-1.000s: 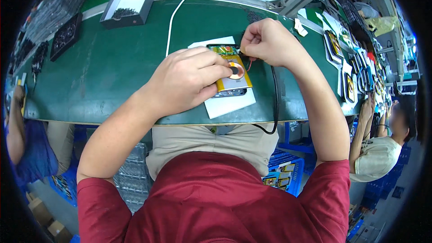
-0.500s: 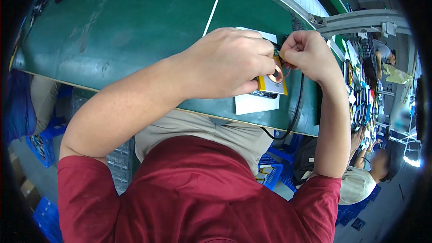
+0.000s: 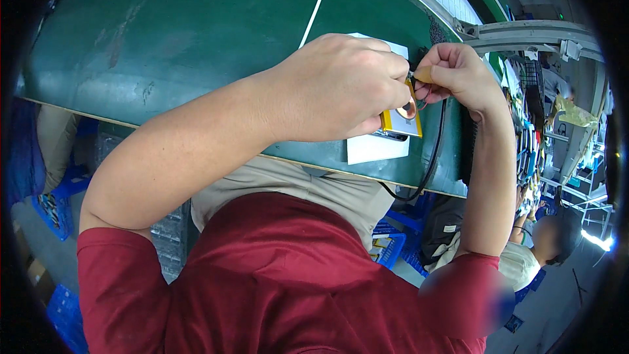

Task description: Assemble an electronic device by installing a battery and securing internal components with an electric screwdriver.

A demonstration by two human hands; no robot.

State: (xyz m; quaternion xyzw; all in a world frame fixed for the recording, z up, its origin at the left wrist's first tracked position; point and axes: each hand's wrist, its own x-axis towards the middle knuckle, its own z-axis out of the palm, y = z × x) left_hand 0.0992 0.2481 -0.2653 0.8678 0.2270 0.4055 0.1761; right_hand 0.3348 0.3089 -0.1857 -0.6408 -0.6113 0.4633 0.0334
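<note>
My left hand (image 3: pixel 357 85) is closed around a flat yellow-edged battery pack (image 3: pixel 411 126), its fingers covering the far part. A round copper coil (image 3: pixel 407 111) shows on the pack's pale face. My right hand (image 3: pixel 452 73) is pinched at the pack's far right corner, close to the left fingertips. Thin reddish wires (image 3: pixel 426 96) run beneath the right fingers; exactly what the pinch holds is too small to make out. Under the pack, a dark glossy edge (image 3: pixel 393 136) shows above a white sheet (image 3: pixel 375 151) on the green bench (image 3: pixel 216 46).
A black cable (image 3: pixel 435 147) curves over the bench's front edge, right of the sheet. Beyond my left hand lies a white cable (image 3: pixel 318 6). Blue crates (image 3: pixel 395 249) stand below the bench. Another person (image 3: pixel 521 265) sits at the right near cluttered shelving.
The whole view has shifted slightly. Both hands appear a little farther right, still close together at the battery pack. The grips look much the same.
</note>
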